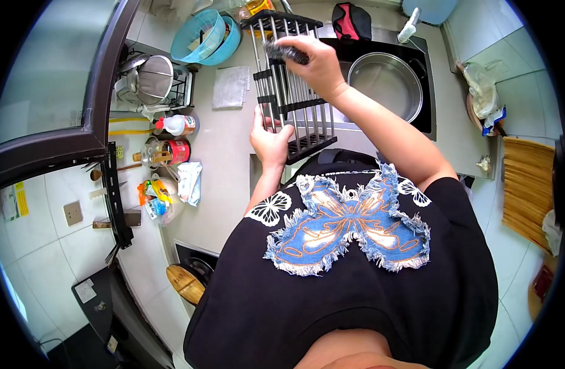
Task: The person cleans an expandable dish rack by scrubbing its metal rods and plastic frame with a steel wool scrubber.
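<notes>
Left hand [271, 139] grasping one rack [304, 106], right hand [320, 65] clenching one scrubber [287, 53] — two blue baskets [183, 48]

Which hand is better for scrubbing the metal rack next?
Probably the right hand: it holds the scrubber over the bars of the metal rack, while the left hand is busy gripping the rack's side.

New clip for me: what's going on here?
A person's left hand holds a metal-barred rack over the counter. The right hand grips a wiry scrubber at the rack's bars, near its far end. To the right sits a round metal basin.
</notes>
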{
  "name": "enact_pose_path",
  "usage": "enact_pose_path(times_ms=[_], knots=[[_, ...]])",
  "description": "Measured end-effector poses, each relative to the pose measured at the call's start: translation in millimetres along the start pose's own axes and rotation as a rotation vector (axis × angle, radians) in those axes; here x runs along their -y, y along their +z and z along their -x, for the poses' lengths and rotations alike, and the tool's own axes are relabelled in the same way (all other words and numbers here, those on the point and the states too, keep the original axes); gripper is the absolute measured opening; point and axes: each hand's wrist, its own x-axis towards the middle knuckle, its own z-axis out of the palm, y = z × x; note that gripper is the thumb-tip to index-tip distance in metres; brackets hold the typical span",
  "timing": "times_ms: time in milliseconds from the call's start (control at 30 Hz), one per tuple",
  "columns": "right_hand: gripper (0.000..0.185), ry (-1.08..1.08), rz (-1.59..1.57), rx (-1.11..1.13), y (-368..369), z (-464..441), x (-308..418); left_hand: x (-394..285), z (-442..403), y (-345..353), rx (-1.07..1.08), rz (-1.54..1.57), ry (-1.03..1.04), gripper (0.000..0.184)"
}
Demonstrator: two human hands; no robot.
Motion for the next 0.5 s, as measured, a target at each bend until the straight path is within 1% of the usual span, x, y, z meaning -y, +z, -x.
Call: enact_pose_path(times_ms=[33,67,100,133,167,200,267,300,333,367,400,433,467,500], knots=[[0.038,-0.046,-0.055,0.018,5,6,0,-2,1,4,-0.013,0.087,0.027,0.081],[0.037,-0.068,-0.003,0.03,6,17,3,-4,1,6,-0.025,0.176,0.054,0.081],[0.037,-0.079,-0.006,0.082,9,28,7,3,-2,3,-0.009,0.227,0.003,0.081],[0.038,-0.086,-0.015,0.141,13,36,12,1,-7,1,-0.015,0.228,0.001,0.081],[0.039,-0.032,-0.039,0.226,10,41,18,5,-11,-4,-0.023,0.201,-0.017,0.081],[0.039,-0.032,-0.038,0.227,9,35,16,9,-14,-8,-0.03,0.174,-0.033,0.081],[0.039,-0.101,-0.062,-0.01,6,12,7,6,-11,-10,-0.064,0.131,-0.014,0.08],[0.038,-0.11,-0.083,-0.051,1,-6,7,5,-9,-10,-0.059,0.123,0.02,0.081],[0.036,-0.014,-0.099,-0.008,-5,-19,11,5,-9,-10,-0.051,0.115,0.057,0.081],[0.035,-0.052,-0.046,0.039,-3,-24,4,10,-8,-11,-0.044,0.055,0.065,0.082],[0.035,-0.09,0.011,0.084,-1,-28,-1,-3,-3,-7,-0.04,0.098,0.079,0.085],[0.035,-0.115,-0.004,0.056,4,-22,-2,-2,-1,-6,-0.034,0.146,0.04,0.087],[0.036,-0.154,0.001,0.118,5,-12,-1,2,-2,-6,-0.029,0.194,0.0,0.089],[0.038,-0.137,-0.004,0.131,5,-10,5,7,-3,-5,-0.058,0.194,0.035,0.091]])
